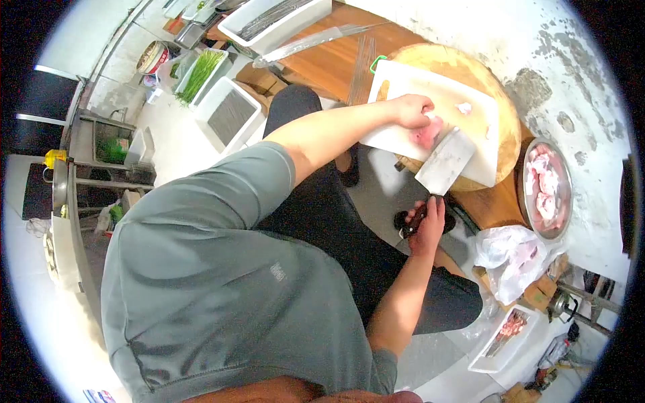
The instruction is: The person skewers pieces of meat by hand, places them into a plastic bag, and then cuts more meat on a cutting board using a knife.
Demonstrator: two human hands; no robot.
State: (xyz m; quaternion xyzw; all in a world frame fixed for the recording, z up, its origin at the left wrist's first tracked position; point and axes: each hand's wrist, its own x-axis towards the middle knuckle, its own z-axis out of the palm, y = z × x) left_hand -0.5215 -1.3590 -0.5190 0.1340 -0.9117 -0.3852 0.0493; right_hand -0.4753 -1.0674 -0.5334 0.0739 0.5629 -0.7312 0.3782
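Note:
A white cutting board [480, 107] lies on a round wooden block [505, 91]. On the board, my left hand [411, 111] is closed on the edge of a pink piece of meat [426, 134]. The handle of a cleaver [447, 161] is gripped in my right hand [426, 225], near the board's front edge. Its broad blade reaches over the board, close beside the meat. A small whitish scrap [463, 107] sits further back on the board.
Right of the block stands a metal bowl [566, 201] of meat pieces. Nearer are a plastic bag [510, 258] and a white tray with skewers [485, 363]. White bins [225, 144] and green stalks [198, 77] stand at the upper left.

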